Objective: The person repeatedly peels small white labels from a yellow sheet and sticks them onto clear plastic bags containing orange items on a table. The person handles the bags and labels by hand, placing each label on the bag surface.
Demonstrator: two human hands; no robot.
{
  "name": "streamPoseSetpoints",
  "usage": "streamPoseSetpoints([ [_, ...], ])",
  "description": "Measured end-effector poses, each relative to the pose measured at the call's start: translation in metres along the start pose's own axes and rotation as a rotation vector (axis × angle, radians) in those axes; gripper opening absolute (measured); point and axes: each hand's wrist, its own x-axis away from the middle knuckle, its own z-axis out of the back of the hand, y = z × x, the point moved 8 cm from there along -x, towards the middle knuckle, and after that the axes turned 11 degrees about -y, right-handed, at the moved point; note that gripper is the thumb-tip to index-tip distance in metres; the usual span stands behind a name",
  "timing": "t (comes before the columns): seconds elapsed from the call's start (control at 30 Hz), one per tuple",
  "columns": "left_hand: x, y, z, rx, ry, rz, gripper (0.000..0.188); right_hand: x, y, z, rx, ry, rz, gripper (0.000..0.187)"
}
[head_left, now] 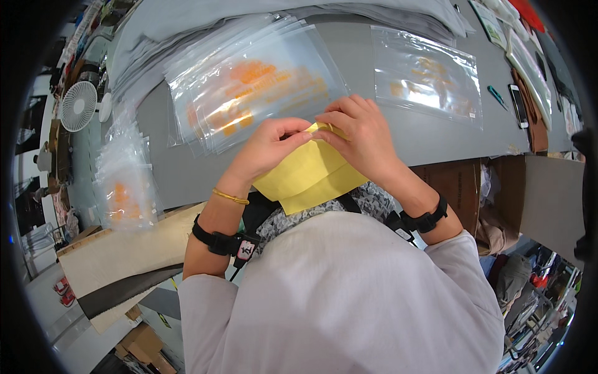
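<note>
Close in front of my body I hold a yellow sheet (308,177), paper-like or thin cloth, with its lower part lying in two overlapping layers. My left hand (272,148) pinches its upper left edge between thumb and fingers. At the upper right, my right hand (361,136) is closed on the same edge, its fingertips bent over the top. The two thumbs almost meet. Just beyond my hands, a fanned pile of clear plastic bags (249,81) with orange print lies on the grey table (349,68). Whatever sits behind the sheet's top edge is hidden by my fingers.
A single clear bag (427,78) lies at the far right, near a teal cutter (496,96) and a phone (518,105). Grey folded fabric (143,56) lines the table's back. Smaller bags (128,193) hang over the left edge. An open cardboard box (451,187) stands below right.
</note>
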Motion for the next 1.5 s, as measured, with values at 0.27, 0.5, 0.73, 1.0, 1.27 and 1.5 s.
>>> streamPoseSetpoints([
  [0.27,0.007,0.001,0.001,0.032,-0.015,-0.052,0.024,0.006,-0.018,0.002,0.027,0.055,-0.021,0.015],
  [0.5,0.003,-0.005,0.004,-0.043,-0.019,-0.015,0.023,0.014,-0.022,0.002,0.074,0.076,0.026,0.012],
  [0.73,-0.008,0.041,-0.01,-1.15,0.183,-0.461,0.01,-0.05,0.106,0.001,-0.123,-0.137,-0.31,0.015],
  [1.0,-0.034,0.025,-0.026,-1.211,0.169,-0.457,0.011,-0.067,0.138,-0.047,-0.183,-0.403,-0.231,0.01],
  [1.27,-0.039,0.034,-0.024,-1.176,0.185,-0.415,0.01,-0.064,0.125,-0.046,-0.009,-0.337,-0.248,0.01],
  [1.5,-0.042,0.025,-0.023,-1.179,0.175,-0.415,0.008,-0.065,0.099,-0.033,0.32,-0.321,-0.194,0.019],
])
